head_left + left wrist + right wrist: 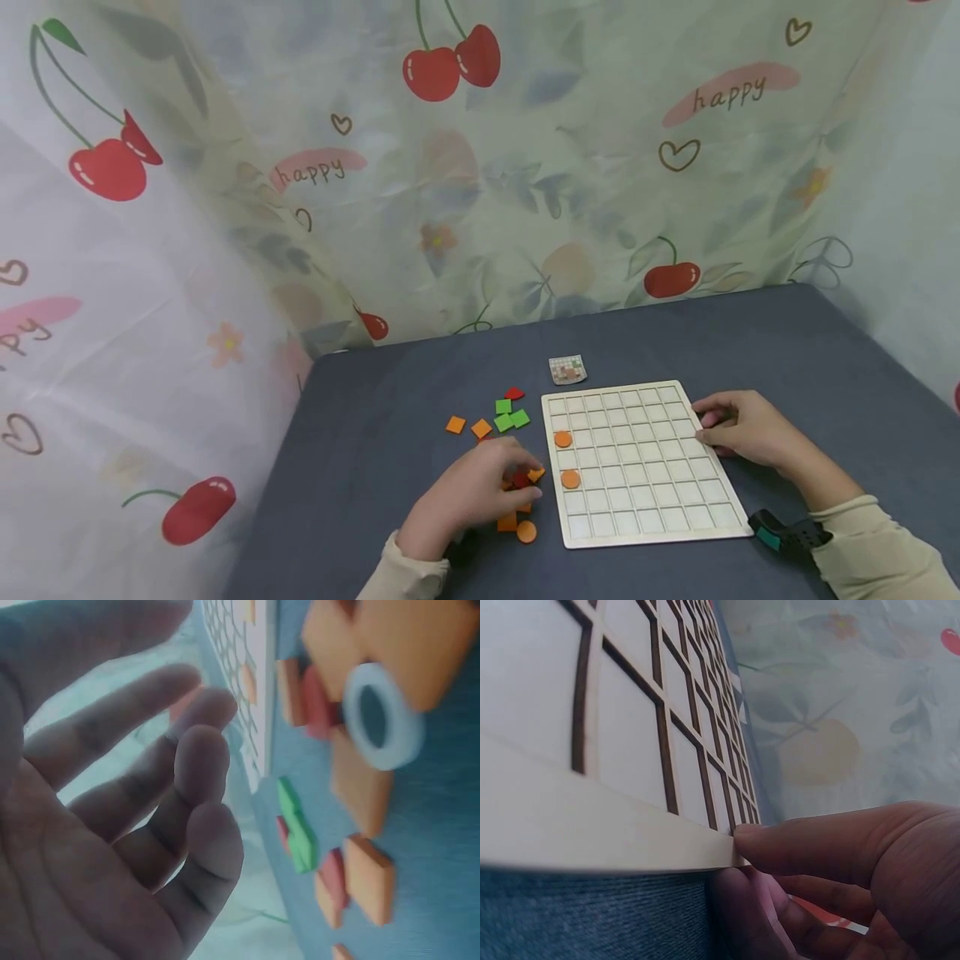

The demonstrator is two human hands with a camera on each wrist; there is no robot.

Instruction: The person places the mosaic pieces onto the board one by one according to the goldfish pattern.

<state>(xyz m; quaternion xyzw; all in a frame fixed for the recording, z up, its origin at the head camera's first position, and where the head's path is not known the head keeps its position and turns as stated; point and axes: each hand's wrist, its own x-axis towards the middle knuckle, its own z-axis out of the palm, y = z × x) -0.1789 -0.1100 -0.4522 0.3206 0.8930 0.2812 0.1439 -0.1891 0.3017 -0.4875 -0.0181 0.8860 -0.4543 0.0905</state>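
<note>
My left hand (487, 483) is over a cluster of small tiles left of the board, its fingers loosely bent. In the left wrist view the fingers (206, 769) stand apart from the orange squares (364, 877), and no tile shows in the hand. A white ring (382, 716) lies among the orange and red pieces there. My right hand (750, 429) pinches the right edge of the pale grid board (648, 543), thumb on top and fingers below the rim. Two orange discs (571, 479) sit in cells of the board's left column. The left hand hides part of the cluster.
Green squares (503, 407), a red piece (514, 393) and loose orange squares (455, 425) lie beyond the left hand. A small patterned card (567, 370) lies behind the board. The dark cloth-covered table (390, 400) meets a printed curtain (465, 208) at the back.
</note>
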